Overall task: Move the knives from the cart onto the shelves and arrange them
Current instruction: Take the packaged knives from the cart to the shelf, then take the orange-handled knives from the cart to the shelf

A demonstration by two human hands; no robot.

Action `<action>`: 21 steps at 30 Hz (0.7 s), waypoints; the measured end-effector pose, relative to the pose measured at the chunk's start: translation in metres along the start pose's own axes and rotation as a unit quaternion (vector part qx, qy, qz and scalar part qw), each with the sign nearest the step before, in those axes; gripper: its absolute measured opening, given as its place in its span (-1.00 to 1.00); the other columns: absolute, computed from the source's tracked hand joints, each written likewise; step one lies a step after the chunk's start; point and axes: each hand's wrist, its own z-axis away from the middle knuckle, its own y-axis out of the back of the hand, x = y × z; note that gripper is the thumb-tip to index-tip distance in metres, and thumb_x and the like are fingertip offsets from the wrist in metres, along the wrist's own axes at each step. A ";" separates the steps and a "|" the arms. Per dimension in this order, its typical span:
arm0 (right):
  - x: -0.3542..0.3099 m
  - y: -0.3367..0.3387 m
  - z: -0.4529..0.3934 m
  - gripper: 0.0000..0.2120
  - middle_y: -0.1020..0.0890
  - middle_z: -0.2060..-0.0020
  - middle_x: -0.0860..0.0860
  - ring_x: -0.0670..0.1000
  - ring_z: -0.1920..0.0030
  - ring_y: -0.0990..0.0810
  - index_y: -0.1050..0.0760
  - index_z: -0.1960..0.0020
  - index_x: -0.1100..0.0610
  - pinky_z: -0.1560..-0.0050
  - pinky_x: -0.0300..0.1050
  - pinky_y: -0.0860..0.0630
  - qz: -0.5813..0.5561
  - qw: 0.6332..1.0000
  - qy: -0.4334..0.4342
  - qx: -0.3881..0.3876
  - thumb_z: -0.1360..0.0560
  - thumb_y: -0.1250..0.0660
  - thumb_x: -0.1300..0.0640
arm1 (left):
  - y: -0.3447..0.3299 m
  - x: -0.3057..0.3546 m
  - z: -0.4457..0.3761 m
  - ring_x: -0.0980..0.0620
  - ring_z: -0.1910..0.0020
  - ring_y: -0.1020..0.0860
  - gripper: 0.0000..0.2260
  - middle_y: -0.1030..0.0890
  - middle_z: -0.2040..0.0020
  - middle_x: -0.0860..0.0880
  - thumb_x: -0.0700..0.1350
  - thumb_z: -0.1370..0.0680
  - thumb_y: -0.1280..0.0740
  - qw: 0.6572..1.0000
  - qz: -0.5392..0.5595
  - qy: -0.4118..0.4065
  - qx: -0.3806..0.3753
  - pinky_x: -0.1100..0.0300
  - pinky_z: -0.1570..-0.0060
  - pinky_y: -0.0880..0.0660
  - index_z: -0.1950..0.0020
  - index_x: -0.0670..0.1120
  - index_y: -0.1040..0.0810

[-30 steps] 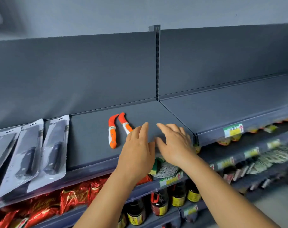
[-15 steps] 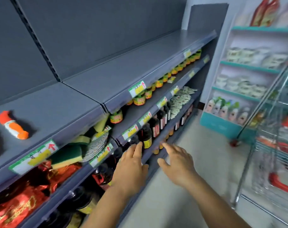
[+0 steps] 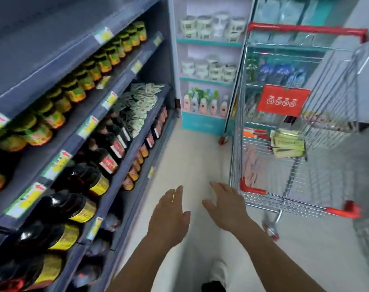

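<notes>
While both hands hover over the floor (image 3: 200, 157), left hand (image 3: 169, 216) and right hand (image 3: 225, 207) have a loose, empty grip; cart (image 3: 301, 127) stands right, shelves (image 3: 108, 114) left.

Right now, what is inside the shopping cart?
Inside the shopping cart lie a stack of yellowish packets, a red-and-white package and pale pinkish packs lower down. The picture is blurred, so I cannot tell which hold knives. Both hands are empty.
</notes>
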 end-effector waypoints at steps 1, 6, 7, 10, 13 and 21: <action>0.015 0.007 -0.005 -0.43 -0.22 -0.49 -0.02 0.06 -0.48 -0.18 -0.11 -0.52 -0.01 -0.45 -0.02 -0.14 -0.001 1.000 -0.012 0.001 -0.58 -0.15 -0.12 | -0.007 0.013 -0.009 -0.02 -0.51 -0.06 -0.38 -0.05 -0.55 -0.06 0.04 -0.62 -0.14 1.000 0.000 -0.007 -0.009 0.13 -0.44 -0.09 -0.56 -0.02 0.12; 0.078 0.037 -0.024 -0.47 -0.29 -0.46 -0.01 0.06 -0.43 -0.26 -0.18 -0.49 -0.01 -0.40 -0.02 -0.21 -0.016 0.998 -0.062 0.022 -0.57 -0.17 -0.10 | -0.028 0.072 -0.051 -0.02 -0.49 -0.11 -0.40 -0.08 -0.54 -0.04 0.01 -0.61 -0.15 0.998 0.015 -0.040 -0.038 0.16 -0.43 -0.13 -0.56 -0.03 0.09; 0.088 0.042 -0.028 -0.48 -0.30 -0.45 -0.01 0.07 -0.42 -0.28 -0.19 -0.48 -0.01 -0.39 -0.01 -0.22 -0.022 0.997 -0.074 0.027 -0.57 -0.17 -0.09 | -0.031 0.083 -0.061 -0.02 -0.48 -0.12 -0.40 -0.09 -0.53 -0.04 0.00 -0.61 -0.15 0.998 0.016 -0.048 -0.043 0.17 -0.42 -0.13 -0.56 -0.03 0.08; 0.113 0.056 -0.044 -0.50 -0.33 -0.43 0.00 0.07 -0.41 -0.30 -0.24 -0.46 0.01 -0.36 -0.01 -0.25 -0.031 0.993 -0.108 0.038 -0.57 -0.18 -0.09 | -0.035 0.110 -0.090 -0.02 -0.46 -0.15 -0.40 -0.11 -0.52 -0.05 -0.01 -0.61 -0.16 0.996 0.014 -0.072 -0.058 0.18 -0.39 -0.14 -0.56 -0.04 0.06; 0.133 0.068 -0.065 -0.49 -0.33 -0.43 0.01 0.08 -0.41 -0.30 -0.24 -0.46 0.02 -0.37 0.02 -0.26 -0.058 0.987 -0.139 0.050 -0.56 -0.20 -0.10 | -0.036 0.135 -0.123 -0.03 -0.43 -0.19 -0.41 -0.15 -0.50 -0.05 -0.01 -0.60 -0.16 0.993 0.003 -0.104 -0.062 0.18 -0.36 -0.17 -0.56 -0.04 0.04; 0.170 0.108 -0.146 -0.44 -0.29 -0.47 0.00 0.07 -0.44 -0.27 -0.15 -0.51 0.00 -0.40 0.03 -0.22 -0.077 0.975 -0.189 0.088 -0.57 -0.19 -0.10 | -0.029 0.193 -0.236 -0.01 -0.42 -0.27 -0.45 -0.26 -0.47 0.00 0.03 -0.58 -0.22 0.986 0.014 -0.153 -0.059 0.09 -0.38 -0.25 -0.52 0.04 -0.08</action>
